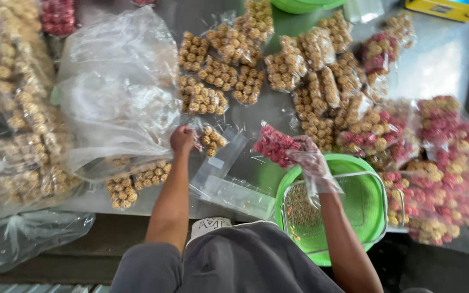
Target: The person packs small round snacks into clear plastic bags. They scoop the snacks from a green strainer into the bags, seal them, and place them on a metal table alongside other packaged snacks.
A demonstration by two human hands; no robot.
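My left hand (182,139) is bare and closed on a small clear packet of golden-brown sweet balls (210,139) on the metal table (435,65). My right hand (311,161), in a thin clear plastic glove, holds a packet of red sweet balls (276,145) above the table, just beyond a green basket (357,163) with a clear tray inside. Empty clear packets (229,182) lie between my hands.
Many filled packets of brown balls (229,59) cover the far table. Red and mixed packets (441,163) pile at the right. Large clear bags (118,92) of brown balls lie at the left. A green bowl (305,4) and yellow object (449,7) sit at the far edge.
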